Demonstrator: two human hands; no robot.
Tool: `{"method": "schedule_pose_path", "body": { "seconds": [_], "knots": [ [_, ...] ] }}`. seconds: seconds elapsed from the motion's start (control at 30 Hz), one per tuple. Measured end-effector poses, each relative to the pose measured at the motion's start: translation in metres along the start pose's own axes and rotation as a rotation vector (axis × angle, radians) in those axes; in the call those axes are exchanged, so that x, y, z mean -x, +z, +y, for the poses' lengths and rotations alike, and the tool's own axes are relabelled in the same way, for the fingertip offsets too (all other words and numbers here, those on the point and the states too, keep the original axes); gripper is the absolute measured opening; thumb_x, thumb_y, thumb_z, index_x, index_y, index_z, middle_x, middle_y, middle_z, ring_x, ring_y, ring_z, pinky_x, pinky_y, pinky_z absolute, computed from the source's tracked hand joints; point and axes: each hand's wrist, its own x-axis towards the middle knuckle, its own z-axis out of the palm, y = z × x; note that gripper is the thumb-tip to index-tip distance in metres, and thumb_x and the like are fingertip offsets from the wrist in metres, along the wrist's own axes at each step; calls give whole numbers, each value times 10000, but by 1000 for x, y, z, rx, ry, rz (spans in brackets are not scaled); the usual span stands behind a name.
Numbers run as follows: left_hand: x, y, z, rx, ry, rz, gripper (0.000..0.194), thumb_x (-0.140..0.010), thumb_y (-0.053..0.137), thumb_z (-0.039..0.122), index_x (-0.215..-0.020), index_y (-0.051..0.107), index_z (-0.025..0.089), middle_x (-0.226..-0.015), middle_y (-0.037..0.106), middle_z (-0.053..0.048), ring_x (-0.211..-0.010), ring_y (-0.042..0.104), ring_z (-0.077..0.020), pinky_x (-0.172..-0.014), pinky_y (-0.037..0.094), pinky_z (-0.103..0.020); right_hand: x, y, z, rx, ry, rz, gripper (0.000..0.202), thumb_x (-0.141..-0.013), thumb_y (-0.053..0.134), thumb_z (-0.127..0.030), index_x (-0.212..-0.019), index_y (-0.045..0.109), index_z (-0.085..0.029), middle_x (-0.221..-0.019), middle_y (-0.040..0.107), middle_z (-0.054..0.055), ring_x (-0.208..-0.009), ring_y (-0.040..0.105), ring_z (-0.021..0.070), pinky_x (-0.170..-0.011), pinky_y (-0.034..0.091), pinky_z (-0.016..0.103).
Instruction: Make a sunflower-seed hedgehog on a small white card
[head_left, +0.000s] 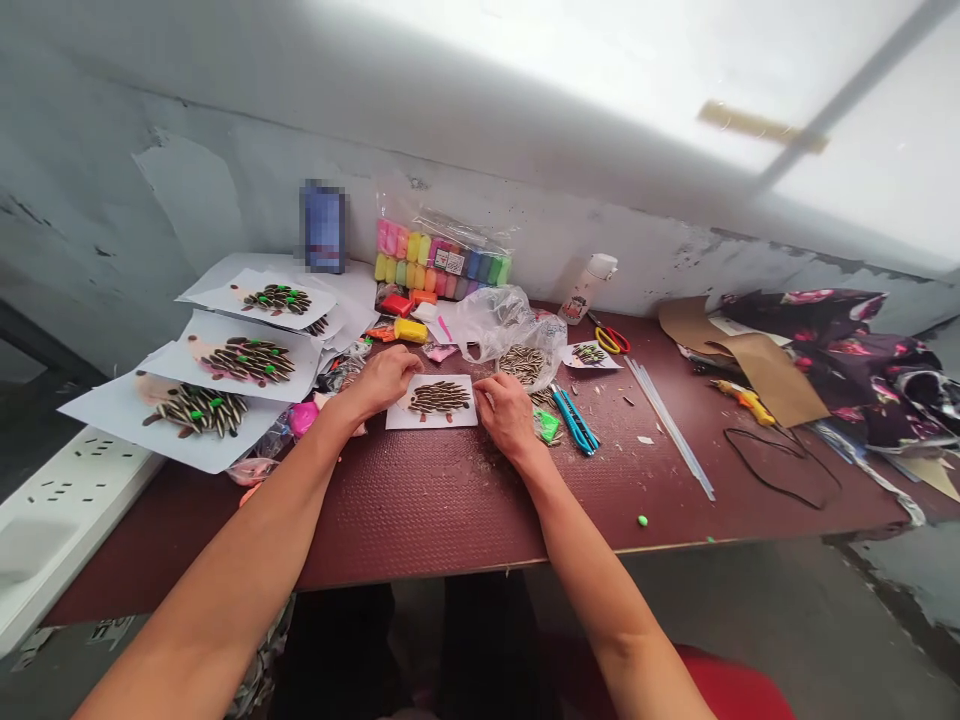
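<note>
A white card (405,418) lies flat on the dark red table, bearing a hedgehog shape made of striped seeds (440,398). My left hand (388,380) is at the card's upper left corner, its fingers curled together. At the card's right edge is my right hand (506,410), fingers bent and thumb close to the paper. Whether either hand pinches anything is too small to tell. Just beyond my right hand, loose seeds (523,366) fill a clear plastic bag (491,318). A bright green clay packet (547,426) and a blue cutter (576,420) lie to its right.
Finished-looking hedgehog sheets (225,385) are stacked at the left, near a white power strip (67,500). Clay packs (442,262) lean on the wall. Further right are a bottle (589,288), scissors (611,338), clear glue sticks (671,428), a yellow glue gun (742,400) and flowered cloth (832,350).
</note>
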Motion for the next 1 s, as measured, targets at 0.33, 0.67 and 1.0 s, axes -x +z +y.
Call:
{"method": "schedule_pose_path", "body": {
  "seconds": [0.33,0.67,1.0],
  "knots": [
    [1,-7,1,62,-3,-26,413,-897,446,144,-1117,793,187,-1166,787,-73,-1089,706,-211,-1003,532,-308,2,3,-11,78,-147,-110,539,-1066,442,-372,-1537,485,-116,-1617,450,149,-1559,314,274,-1265,262,478],
    [3,-8,19,13,6,-142,459,-884,481,83,-1207,770,234,-1272,760,-61,-1190,689,-219,-1024,507,-292,0,17,-28,144,-244,-234,644,-1072,411,-488,-1586,404,-100,-1668,344,152,-1591,241,269,-1300,198,483],
    [3,-7,22,-76,5,-220,486,-830,549,74,-1225,756,266,-1295,749,-73,-1235,669,-246,-980,510,-290,-2,16,-32,159,-226,-268,623,-1075,391,-504,-1558,453,-116,-1648,385,157,-1570,298,275,-1291,227,492]
  ]
}}
